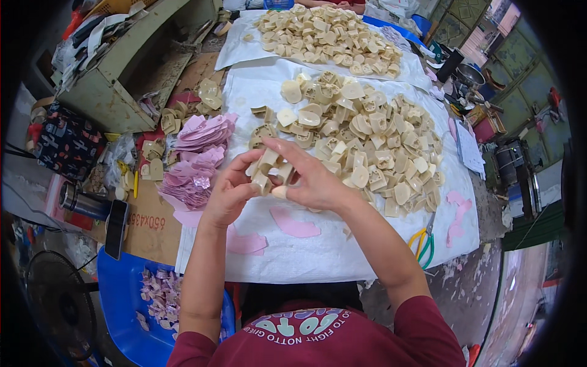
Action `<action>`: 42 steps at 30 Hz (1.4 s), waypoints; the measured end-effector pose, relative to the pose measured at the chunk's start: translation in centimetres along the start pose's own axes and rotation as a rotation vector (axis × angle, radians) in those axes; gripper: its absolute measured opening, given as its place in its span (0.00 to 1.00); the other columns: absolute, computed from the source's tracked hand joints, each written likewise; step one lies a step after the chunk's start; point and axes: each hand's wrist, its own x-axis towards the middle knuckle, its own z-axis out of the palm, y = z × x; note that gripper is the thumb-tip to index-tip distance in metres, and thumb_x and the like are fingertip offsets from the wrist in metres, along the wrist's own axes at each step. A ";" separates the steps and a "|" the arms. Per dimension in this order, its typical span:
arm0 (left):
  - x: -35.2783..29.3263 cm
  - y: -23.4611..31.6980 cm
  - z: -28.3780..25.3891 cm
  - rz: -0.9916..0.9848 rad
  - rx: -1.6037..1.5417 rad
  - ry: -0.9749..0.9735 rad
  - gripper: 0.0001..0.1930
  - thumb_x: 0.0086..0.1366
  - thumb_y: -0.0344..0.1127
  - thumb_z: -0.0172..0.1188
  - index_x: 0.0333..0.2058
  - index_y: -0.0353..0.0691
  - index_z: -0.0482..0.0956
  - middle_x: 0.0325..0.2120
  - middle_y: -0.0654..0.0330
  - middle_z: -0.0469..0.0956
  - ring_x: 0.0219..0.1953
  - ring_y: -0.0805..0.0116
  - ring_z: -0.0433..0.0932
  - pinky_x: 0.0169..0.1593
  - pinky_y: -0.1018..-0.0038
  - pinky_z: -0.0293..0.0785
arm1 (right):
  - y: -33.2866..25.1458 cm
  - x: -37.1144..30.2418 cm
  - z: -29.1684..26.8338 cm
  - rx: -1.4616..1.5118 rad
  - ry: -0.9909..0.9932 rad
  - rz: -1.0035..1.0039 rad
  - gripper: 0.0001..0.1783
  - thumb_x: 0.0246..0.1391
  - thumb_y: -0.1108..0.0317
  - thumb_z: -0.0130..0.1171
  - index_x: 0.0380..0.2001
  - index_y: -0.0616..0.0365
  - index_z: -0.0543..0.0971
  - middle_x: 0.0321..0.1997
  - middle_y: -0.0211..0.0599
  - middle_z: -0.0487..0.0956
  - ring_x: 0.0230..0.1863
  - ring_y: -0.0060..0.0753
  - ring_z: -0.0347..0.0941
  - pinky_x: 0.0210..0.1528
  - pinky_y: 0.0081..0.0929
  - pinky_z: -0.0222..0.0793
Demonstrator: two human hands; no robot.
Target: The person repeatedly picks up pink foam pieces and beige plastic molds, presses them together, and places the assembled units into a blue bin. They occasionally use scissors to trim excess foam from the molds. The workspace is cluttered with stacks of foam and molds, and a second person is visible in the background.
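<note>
My left hand (227, 194) and my right hand (313, 178) meet over the white-covered table (293, 257). Between them they grip glossy beige moulded plastic pieces (262, 181), hollow and curved like small block heels. My fingers partly cover these, so how many there are I cannot tell. Just beyond and to the right lies a large heap of similar beige pieces (367, 134). Stacks of pink cut sheets (199, 156) stand left of my left hand. Nearer to me, flat pink cut-outs (295, 223) rest on the white cover.
Yellow-and-green-handled pliers (423, 244) lie at the front right edge. A blue basin (119, 306) with pinkish pieces sits lower left, below a phone (116, 229) and a dark flask (82, 202). Another beige heap (330, 40) lies farther back, before a person in red (342, 5).
</note>
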 end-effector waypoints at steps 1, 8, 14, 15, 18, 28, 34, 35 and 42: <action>0.1 -0.3 0.1 -0.051 -0.027 -0.066 0.33 0.51 0.24 0.57 0.59 0.36 0.64 0.52 0.54 0.73 0.48 0.60 0.78 0.52 0.67 0.74 | -0.1 -0.7 -0.5 0.026 -0.011 0.028 0.47 0.40 0.74 0.67 0.66 0.44 0.60 0.64 0.34 0.65 0.59 0.31 0.66 0.55 0.27 0.68; 1.3 -2.1 1.8 -0.221 0.378 -0.278 0.29 0.52 0.24 0.58 0.56 0.40 0.70 0.52 0.54 0.72 0.43 0.62 0.79 0.46 0.72 0.76 | -0.8 -5.7 -7.0 -0.324 -0.114 0.210 0.34 0.41 0.74 0.58 0.57 0.51 0.70 0.53 0.42 0.70 0.52 0.42 0.71 0.52 0.31 0.69; 2.3 -7.8 4.5 0.311 1.305 -0.054 0.32 0.59 0.31 0.61 0.63 0.45 0.63 0.65 0.50 0.56 0.63 0.52 0.61 0.63 0.64 0.60 | 2.2 -8.2 -7.2 -0.994 0.208 0.027 0.32 0.42 0.71 0.61 0.55 0.57 0.71 0.63 0.43 0.64 0.65 0.56 0.57 0.64 0.52 0.55; 1.9 -8.4 4.9 0.214 1.291 -0.063 0.34 0.59 0.32 0.61 0.64 0.47 0.60 0.66 0.50 0.54 0.65 0.50 0.58 0.65 0.63 0.56 | 3.5 -8.6 -6.4 -0.987 0.182 0.058 0.33 0.42 0.70 0.62 0.57 0.56 0.70 0.65 0.43 0.62 0.67 0.57 0.53 0.65 0.55 0.51; 1.5 -8.0 3.7 0.135 1.220 -0.042 0.38 0.61 0.38 0.60 0.67 0.45 0.52 0.68 0.47 0.49 0.69 0.46 0.48 0.69 0.61 0.47 | 5.0 -8.7 -4.7 -0.922 0.176 0.088 0.37 0.42 0.68 0.63 0.60 0.54 0.67 0.70 0.43 0.58 0.71 0.60 0.44 0.67 0.61 0.42; 9.7 -3.5 -1.5 0.015 1.672 0.395 0.43 0.52 0.44 0.69 0.63 0.42 0.58 0.56 0.40 0.63 0.57 0.41 0.65 0.59 0.54 0.63 | 3.2 -2.6 -6.0 -0.733 0.348 -0.079 0.35 0.45 0.67 0.62 0.59 0.58 0.68 0.68 0.51 0.60 0.69 0.58 0.51 0.69 0.49 0.46; 11.4 -5.4 -3.3 0.184 1.420 0.399 0.39 0.49 0.37 0.66 0.61 0.37 0.63 0.44 0.46 0.75 0.47 0.51 0.74 0.50 0.63 0.70 | 7.0 10.0 -4.5 -0.804 0.225 0.033 0.30 0.45 0.70 0.57 0.56 0.59 0.71 0.53 0.51 0.75 0.61 0.53 0.63 0.65 0.45 0.54; 11.0 -5.7 -3.7 0.234 1.301 0.444 0.37 0.49 0.37 0.66 0.59 0.36 0.65 0.43 0.47 0.76 0.45 0.54 0.75 0.48 0.65 0.72 | 7.1 11.8 -4.1 -0.814 0.136 0.128 0.30 0.45 0.68 0.57 0.56 0.58 0.72 0.51 0.51 0.77 0.59 0.52 0.66 0.65 0.44 0.55; 9.3 -5.1 -5.5 0.002 0.440 0.560 0.25 0.63 0.37 0.58 0.58 0.37 0.68 0.36 0.59 0.78 0.31 0.72 0.77 0.33 0.76 0.73 | 11.5 17.5 -2.0 -0.827 -0.070 0.182 0.26 0.45 0.65 0.57 0.51 0.57 0.75 0.38 0.48 0.81 0.41 0.49 0.78 0.52 0.43 0.67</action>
